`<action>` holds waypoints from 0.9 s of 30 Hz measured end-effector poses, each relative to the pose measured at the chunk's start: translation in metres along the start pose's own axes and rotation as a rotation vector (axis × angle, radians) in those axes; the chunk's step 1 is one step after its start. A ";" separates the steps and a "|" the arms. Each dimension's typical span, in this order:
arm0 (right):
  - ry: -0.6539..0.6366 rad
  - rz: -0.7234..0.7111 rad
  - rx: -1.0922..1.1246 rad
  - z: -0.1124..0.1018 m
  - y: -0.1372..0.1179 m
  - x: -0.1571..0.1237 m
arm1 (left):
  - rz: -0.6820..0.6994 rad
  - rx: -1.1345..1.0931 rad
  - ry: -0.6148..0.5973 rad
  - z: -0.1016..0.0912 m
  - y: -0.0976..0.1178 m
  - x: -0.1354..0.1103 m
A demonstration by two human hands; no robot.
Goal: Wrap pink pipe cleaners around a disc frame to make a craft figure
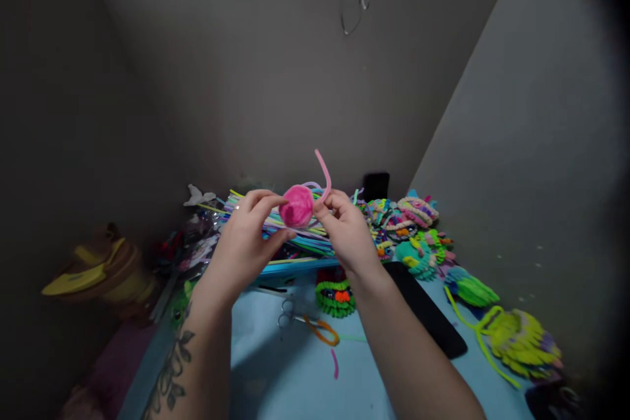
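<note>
Both of my hands are raised over a light blue table (295, 387). Between them is a fuzzy pink coiled ball (296, 206) made of pipe cleaner. My left hand (249, 236) pinches its left side with thumb and fingers. My right hand (347, 230) is closed on its right side, where a loose pink pipe cleaner tail (325, 174) curls upward. A lilac strand (312, 186) loops just behind the ball.
A heap of coloured pipe cleaners (300, 243) lies behind my hands. Scissors (305, 321) with orange handles, a green fuzzy figure (335, 296), a black phone (426, 315) and several finished fuzzy pieces (516, 338) lie on the table. Grey walls close in on all sides.
</note>
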State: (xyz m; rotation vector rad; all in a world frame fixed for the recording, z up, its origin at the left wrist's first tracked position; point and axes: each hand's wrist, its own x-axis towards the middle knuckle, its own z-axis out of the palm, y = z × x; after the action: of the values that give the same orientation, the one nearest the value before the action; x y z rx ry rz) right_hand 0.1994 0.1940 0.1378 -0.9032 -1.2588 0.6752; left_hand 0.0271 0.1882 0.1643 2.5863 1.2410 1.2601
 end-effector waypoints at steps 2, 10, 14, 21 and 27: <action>-0.040 -0.044 -0.113 -0.007 -0.002 0.001 | 0.020 -0.051 -0.033 0.003 0.001 -0.001; -0.177 -0.128 -0.265 -0.001 -0.013 -0.008 | -0.025 -0.133 -0.124 0.013 0.011 -0.004; -0.164 -0.084 -0.272 0.002 -0.012 -0.010 | -0.045 -0.163 -0.146 0.014 0.009 -0.003; -0.080 -0.015 -0.132 0.002 -0.005 -0.006 | -0.126 -0.293 -0.026 0.023 0.006 -0.004; -0.138 -0.002 -0.124 0.003 -0.008 -0.006 | -0.077 -0.231 -0.106 0.025 0.007 -0.001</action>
State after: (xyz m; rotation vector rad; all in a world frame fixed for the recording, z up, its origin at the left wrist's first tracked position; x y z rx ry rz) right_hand 0.1949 0.1851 0.1419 -0.9698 -1.4375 0.6721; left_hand 0.0479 0.1908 0.1484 2.3857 1.0941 1.1601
